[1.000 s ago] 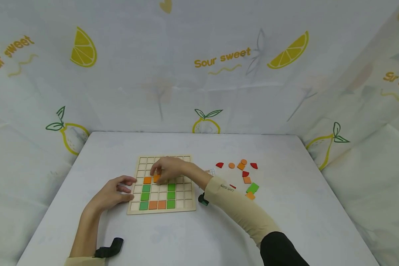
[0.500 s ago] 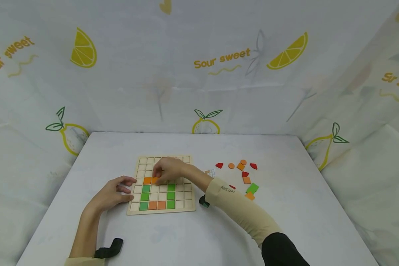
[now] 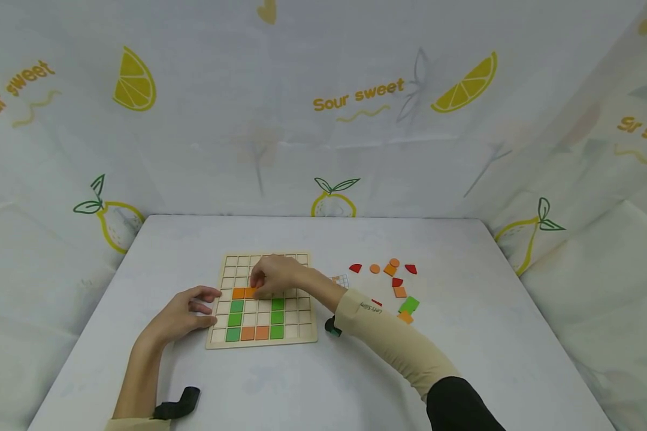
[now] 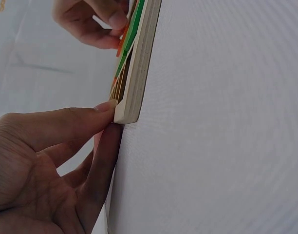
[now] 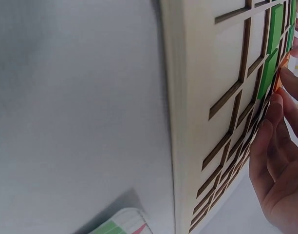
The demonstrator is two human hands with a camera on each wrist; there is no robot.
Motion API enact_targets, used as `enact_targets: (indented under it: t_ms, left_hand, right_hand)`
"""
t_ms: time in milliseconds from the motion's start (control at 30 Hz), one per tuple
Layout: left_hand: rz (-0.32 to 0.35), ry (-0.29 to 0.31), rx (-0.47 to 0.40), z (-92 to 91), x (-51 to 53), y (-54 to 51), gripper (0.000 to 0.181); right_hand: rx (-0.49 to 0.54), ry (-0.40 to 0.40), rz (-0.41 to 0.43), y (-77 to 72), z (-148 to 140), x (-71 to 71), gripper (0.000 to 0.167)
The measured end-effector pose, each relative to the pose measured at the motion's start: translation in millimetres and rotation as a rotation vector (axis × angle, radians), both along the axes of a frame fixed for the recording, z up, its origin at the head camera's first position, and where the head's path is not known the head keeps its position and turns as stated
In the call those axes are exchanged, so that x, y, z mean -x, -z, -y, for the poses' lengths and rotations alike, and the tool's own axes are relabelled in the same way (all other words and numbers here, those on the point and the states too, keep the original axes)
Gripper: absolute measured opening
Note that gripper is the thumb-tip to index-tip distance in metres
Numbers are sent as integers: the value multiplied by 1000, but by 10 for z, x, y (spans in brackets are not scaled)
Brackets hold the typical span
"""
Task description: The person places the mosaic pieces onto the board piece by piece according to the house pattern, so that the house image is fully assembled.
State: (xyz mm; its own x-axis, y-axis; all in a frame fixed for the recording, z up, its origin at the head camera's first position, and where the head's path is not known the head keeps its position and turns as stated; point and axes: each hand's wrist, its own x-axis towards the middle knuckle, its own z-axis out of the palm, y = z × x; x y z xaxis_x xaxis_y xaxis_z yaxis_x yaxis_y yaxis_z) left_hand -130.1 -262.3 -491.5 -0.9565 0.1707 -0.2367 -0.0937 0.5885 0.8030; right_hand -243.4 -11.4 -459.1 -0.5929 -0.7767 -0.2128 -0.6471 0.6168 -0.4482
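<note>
The relaxed left hand (image 3: 180,311) touches the part-filled board (image 3: 305,314), the right hand (image 3: 276,273) pinches an orange tile (image 3: 250,293), and loose pieces (image 3: 400,292) lie unplaced lower right.

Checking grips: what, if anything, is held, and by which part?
Right hand pinches an orange tile by its right side; left hand only touches the board.

Passage: white table (image 3: 280,386), lower centre of the head frame, between the sleeves (image 3: 396,344). Obstructions: right hand (image 3: 274,276) and forearm (image 3: 322,286), across the grid board (image 3: 305,316), left of centre; left hand (image 3: 183,312), at its left edge; loose coloured pieces (image 3: 401,292), right of centre.
</note>
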Motion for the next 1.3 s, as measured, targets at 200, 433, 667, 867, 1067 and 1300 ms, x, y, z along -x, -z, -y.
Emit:
enact_targets:
  t_ms: [200,433,667,867,1067,1300]
  left_hand:
    - [6,-4,-3,-4,7,8,59]
    - [8,-4,-1,-6,10,6,59]
    - [0,-4,-7,1,-1,18,59]
    - [-12,4,-14,1,6,25,58]
    - [-9,0,-21,1,17,35,58]
    - [-10,-1,-12,-1,2,39,58]
  right_hand:
    - [37,-49,54,19,-27,15,25]
    - [14,-97,54,10,-45,14,26]
    - [45,-83,93,-7,-155,55,25]
    - [120,-50,143,-24,-423,181,23]
    - [204,6,198,-20,-829,340,23]
    - [237,108,208,-25,-1363,444,22]
